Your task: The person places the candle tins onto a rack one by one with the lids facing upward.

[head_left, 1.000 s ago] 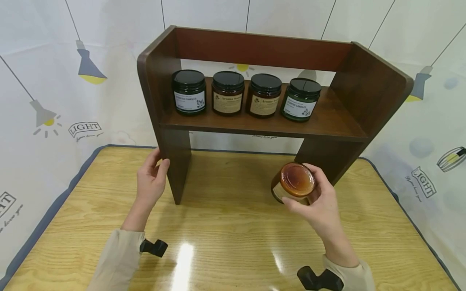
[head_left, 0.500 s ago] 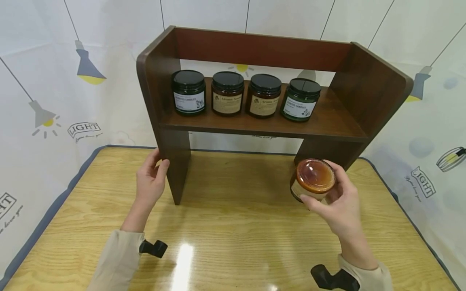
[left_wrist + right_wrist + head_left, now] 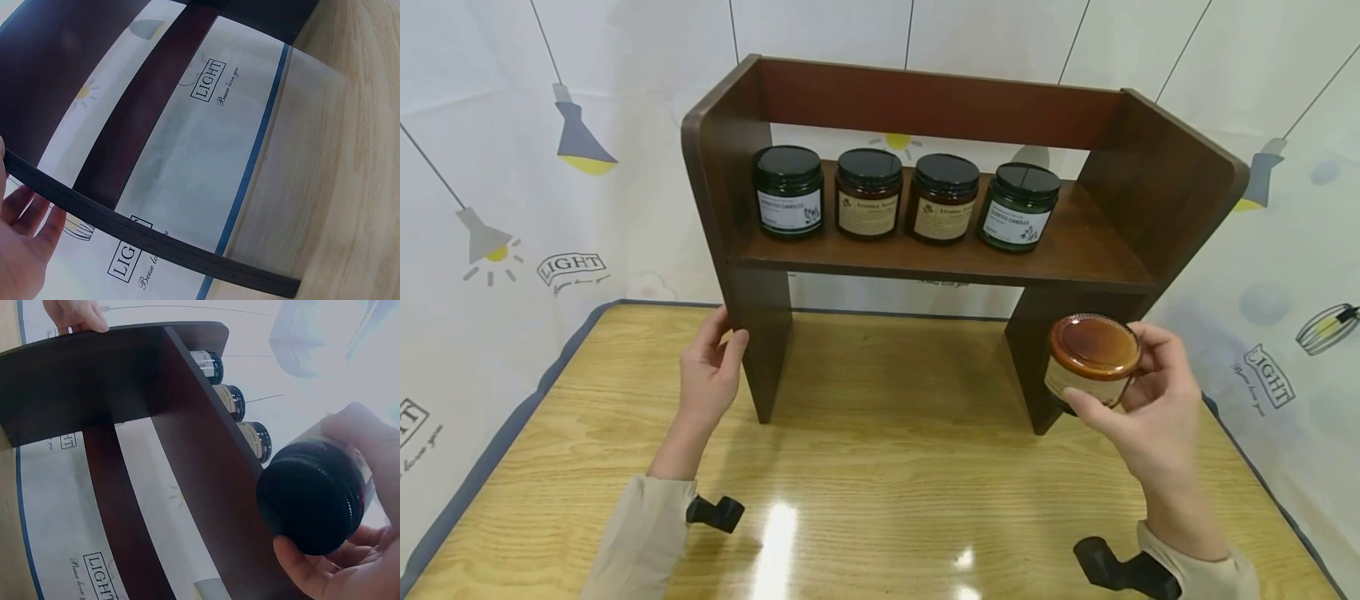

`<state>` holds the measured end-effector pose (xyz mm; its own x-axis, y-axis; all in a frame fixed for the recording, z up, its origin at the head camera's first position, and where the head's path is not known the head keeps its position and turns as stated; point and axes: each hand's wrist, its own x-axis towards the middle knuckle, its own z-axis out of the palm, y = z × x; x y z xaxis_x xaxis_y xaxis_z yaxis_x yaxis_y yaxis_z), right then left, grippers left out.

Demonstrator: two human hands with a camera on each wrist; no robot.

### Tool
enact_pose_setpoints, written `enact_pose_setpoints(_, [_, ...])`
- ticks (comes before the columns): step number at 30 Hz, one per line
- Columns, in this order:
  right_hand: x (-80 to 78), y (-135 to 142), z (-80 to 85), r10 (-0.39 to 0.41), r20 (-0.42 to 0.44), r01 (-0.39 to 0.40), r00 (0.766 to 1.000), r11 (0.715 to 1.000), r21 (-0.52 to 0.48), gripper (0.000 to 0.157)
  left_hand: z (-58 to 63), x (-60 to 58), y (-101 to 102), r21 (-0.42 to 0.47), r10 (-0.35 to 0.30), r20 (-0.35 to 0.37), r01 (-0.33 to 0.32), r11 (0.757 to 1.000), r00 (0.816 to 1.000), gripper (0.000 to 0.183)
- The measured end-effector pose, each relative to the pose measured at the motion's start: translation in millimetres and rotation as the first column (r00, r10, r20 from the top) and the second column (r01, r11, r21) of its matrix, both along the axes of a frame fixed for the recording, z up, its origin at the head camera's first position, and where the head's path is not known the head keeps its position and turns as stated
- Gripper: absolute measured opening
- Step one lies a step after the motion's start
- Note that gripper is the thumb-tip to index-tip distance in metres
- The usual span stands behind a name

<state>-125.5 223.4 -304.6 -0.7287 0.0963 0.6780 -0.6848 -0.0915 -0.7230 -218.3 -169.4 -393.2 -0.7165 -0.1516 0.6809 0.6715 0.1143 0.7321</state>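
My right hand (image 3: 1165, 417) grips an amber glass candle jar (image 3: 1093, 350), thumb on its tan label and fingers round the far side. The jar is upside down, base upward; its black lid (image 3: 309, 494) shows in the right wrist view. It is in the air before the right leg of a dark wooden shelf (image 3: 940, 271). My left hand (image 3: 711, 371) holds the shelf's left side panel (image 3: 156, 240), thumb at the front edge, fingertips partly hidden behind it. On the shelf board stand several lidded candle jars: green (image 3: 788, 192), amber (image 3: 868, 193), amber (image 3: 943, 198) and green (image 3: 1019, 207).
The shelf stands on a pale wood-grain table (image 3: 880, 500). Bare shelf board lies right of the last green jar. A white cloth (image 3: 625, 167) printed with lamps hangs behind and at the sides. Each wrist carries a black camera mount (image 3: 1123, 571).
My right hand has carried the amber jar rightward and slightly up, from under the shelf to before its right leg, tilting its label more into view. My left hand has stayed in place.
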Motion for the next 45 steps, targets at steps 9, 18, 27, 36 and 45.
enact_pose_setpoints(9, [5.4, 8, 9.3, -0.207, -0.002, 0.205, 0.978, 0.969, 0.141, 0.064, 0.5, 0.9, -1, -0.006, 0.006, 0.0, -0.006, 1.0, 1.0, 0.03])
enact_pose_setpoints(18, [11.8, 10, 17.7, -0.181, -0.103, 0.186, 0.978, 0.982, 0.034, 0.06, -0.4, -1.1, -1, -0.005, 0.005, 0.014, -0.004, 1.0, 1.0, 0.031])
enact_pose_setpoints(27, [19.3, 15, 32.8, -0.156, -0.085, 0.159, 0.984, 0.986, 0.04, 0.064, -0.8, -1.1, 0, 0.005, 0.0, 0.011, 0.0, 1.0, 1.0, 0.032])
enact_pose_setpoints(36, [13.6, 24, 48.8, -0.092, -0.087, 0.098, 0.992, 0.993, 0.063, 0.072, 0.1, -0.1, 0, 0.004, -0.004, 0.018, 0.004, 1.0, 1.0, 0.03])
enact_pose_setpoints(45, [6.3, 24, 69.1, -0.139, -0.1, 0.152, 0.985, 0.979, 0.135, 0.075, -1.0, -0.5, -1, -0.002, -0.004, 0.015, 0.004, 1.0, 1.0, 0.03])
